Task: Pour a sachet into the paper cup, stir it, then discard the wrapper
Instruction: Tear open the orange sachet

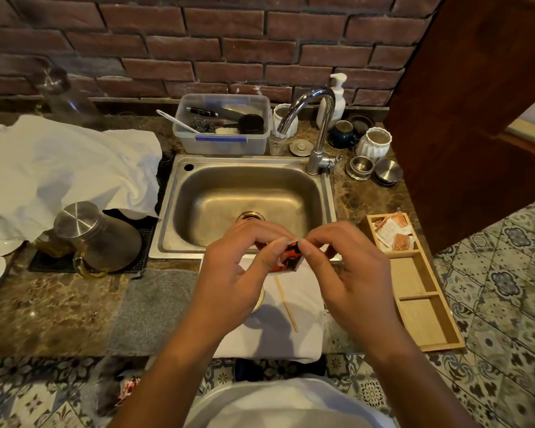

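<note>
A small red and black sachet (289, 257) is pinched at its top edge between the thumb and forefinger of my left hand (238, 273) and of my right hand (349, 273), in front of the sink. Below my left hand only a sliver of the paper cup (259, 301) rim shows; the rest is hidden. A thin wooden stirrer (286, 304) lies on the white folded cloth (294, 335) at the counter's front edge, under my hands.
A steel sink (247, 199) with a tap (317, 125) lies behind my hands. To the right stands a wooden tray (414, 282) with more sachets in its far compartment. A metal pot (96, 236) and white cloth (68, 168) sit left. A bin liner (278, 403) shows below.
</note>
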Action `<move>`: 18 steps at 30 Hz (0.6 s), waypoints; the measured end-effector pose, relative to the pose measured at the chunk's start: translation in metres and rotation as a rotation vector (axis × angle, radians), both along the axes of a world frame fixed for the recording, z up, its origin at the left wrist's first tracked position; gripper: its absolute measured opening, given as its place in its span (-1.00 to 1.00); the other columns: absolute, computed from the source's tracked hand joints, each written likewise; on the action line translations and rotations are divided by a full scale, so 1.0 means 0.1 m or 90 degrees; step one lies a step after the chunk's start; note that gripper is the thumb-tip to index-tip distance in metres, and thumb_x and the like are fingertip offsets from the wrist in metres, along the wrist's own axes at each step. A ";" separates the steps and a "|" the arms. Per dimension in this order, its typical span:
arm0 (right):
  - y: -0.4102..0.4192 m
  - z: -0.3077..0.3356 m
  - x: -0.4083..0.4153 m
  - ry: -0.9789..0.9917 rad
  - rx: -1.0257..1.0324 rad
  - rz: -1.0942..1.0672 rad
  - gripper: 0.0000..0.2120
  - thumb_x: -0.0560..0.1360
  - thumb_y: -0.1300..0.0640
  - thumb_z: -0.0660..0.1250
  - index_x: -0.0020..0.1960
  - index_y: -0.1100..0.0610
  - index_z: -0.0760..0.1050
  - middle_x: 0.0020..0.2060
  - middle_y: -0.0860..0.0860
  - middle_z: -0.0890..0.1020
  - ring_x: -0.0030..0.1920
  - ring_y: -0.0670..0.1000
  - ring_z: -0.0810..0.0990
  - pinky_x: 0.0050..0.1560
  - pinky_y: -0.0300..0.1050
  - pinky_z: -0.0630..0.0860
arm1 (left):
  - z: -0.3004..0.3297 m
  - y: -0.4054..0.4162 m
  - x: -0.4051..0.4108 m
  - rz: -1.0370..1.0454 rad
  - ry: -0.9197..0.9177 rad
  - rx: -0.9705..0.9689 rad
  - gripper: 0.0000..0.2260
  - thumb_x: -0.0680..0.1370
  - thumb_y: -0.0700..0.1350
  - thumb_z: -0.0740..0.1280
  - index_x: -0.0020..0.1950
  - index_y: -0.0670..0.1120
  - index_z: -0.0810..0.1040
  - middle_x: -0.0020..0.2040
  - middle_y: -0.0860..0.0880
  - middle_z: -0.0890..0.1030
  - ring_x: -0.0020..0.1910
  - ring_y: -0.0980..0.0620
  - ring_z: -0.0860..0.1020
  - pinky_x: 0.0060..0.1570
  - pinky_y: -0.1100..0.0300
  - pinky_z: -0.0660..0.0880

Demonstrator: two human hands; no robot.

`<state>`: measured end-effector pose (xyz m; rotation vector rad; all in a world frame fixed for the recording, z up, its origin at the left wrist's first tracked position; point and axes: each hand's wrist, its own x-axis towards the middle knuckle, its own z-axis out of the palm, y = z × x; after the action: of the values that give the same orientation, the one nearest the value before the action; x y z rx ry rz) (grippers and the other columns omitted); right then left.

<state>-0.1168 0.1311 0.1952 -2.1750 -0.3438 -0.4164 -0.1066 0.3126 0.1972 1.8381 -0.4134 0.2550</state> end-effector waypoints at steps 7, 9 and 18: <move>0.00 -0.04 0.00 -0.033 0.033 0.026 -0.92 0.57 0.21 0.40 -0.02 0.21 0.66 -0.12 -0.01 0.66 -0.08 -0.01 0.59 -0.11 -0.11 0.54 | -0.03 0.04 0.10 0.077 -0.115 0.134 -0.94 0.57 -0.23 0.44 -0.04 -0.16 0.72 -0.01 0.04 0.73 0.06 0.04 0.64 0.10 0.04 0.52; 0.02 -0.08 0.02 -0.043 0.031 -0.007 -0.91 0.57 0.19 0.40 -0.02 0.19 0.66 -0.13 -0.03 0.66 -0.11 -0.04 0.58 -0.15 -0.12 0.53 | -0.01 0.03 0.09 0.039 -0.086 0.076 -0.92 0.55 -0.23 0.44 -0.01 -0.15 0.74 0.01 0.04 0.73 0.08 0.06 0.65 0.13 0.05 0.52; -0.06 -0.06 0.07 0.043 0.050 0.036 -0.92 0.55 0.11 0.44 -0.01 0.10 0.68 -0.13 -0.11 0.68 -0.04 -0.04 0.59 -0.10 -0.10 0.53 | -0.04 -0.05 0.06 0.082 -0.082 0.080 -0.91 0.57 -0.22 0.41 -0.04 -0.17 0.72 -0.04 0.05 0.72 0.06 0.07 0.64 0.10 0.02 0.54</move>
<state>-0.1101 0.1252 0.1892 -2.0928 -0.3453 -0.3196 -0.1007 0.3077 0.1936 1.9810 -0.4082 0.4463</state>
